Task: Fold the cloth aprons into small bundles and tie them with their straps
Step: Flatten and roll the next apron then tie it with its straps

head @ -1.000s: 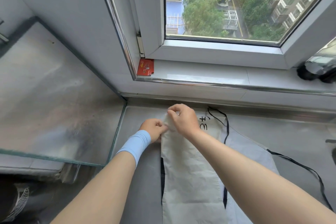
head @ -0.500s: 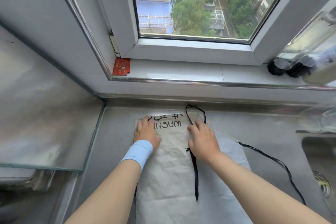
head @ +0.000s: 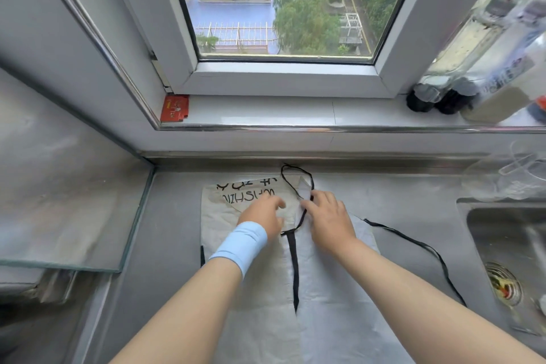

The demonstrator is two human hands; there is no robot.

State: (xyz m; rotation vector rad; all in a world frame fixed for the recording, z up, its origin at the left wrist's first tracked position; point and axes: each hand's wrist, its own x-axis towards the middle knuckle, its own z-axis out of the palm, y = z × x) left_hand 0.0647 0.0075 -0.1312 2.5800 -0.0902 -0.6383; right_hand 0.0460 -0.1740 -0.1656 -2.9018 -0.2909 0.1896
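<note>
The white cloth apron [head: 266,289] lies on the grey metal counter [head: 399,210]. The left hand [head: 263,216] rests on it, fingers loose. The right hand [head: 329,217] touches its thin black strap [head: 294,260]; whether it pinches, I cannot tell.

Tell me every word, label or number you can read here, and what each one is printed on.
"WASHI…": black print on the cloth apron, upside down to the camera; its last letters are unclear.
Row of black characters above that word: too distorted to read.
Gold print on the red card on the window sill: too small to read.
Label on the bottle: blurred.
</note>
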